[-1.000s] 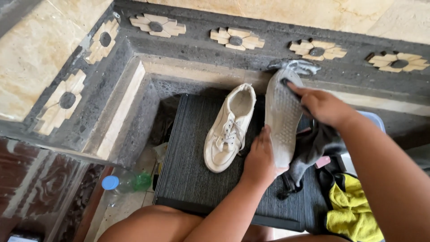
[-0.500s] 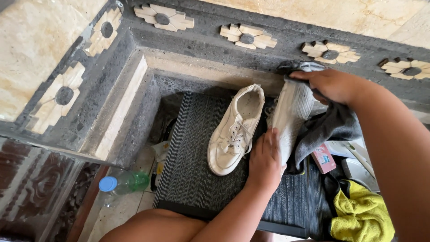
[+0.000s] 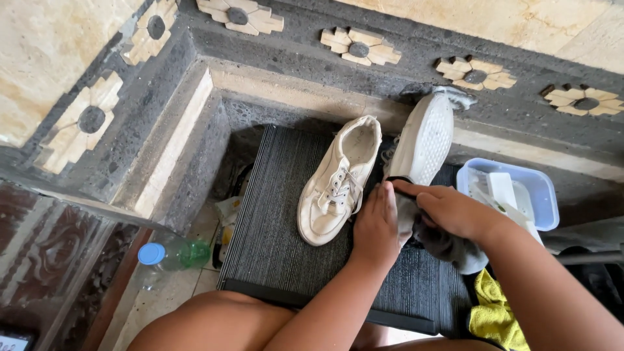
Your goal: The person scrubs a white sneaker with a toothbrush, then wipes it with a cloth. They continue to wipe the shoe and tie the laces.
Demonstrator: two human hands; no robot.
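White sneaker: tipped on its side, dotted sole facing the camera, heel end at the bottom, toe toward the stone wall, on the dark ribbed mat. Grey cloth: crumpled, pressed against the sneaker's heel end, dangling below.

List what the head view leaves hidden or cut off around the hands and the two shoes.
- Heel end of the tilted shoe: covered by the left hand, the right hand and the grey cloth.
- Right hand's fingers: partly buried in the cloth.
- Contents of the blue tub: too blurred to identify.
- Yellow cloth: cut by the bottom edge.
- Bottle: partly behind the mat.
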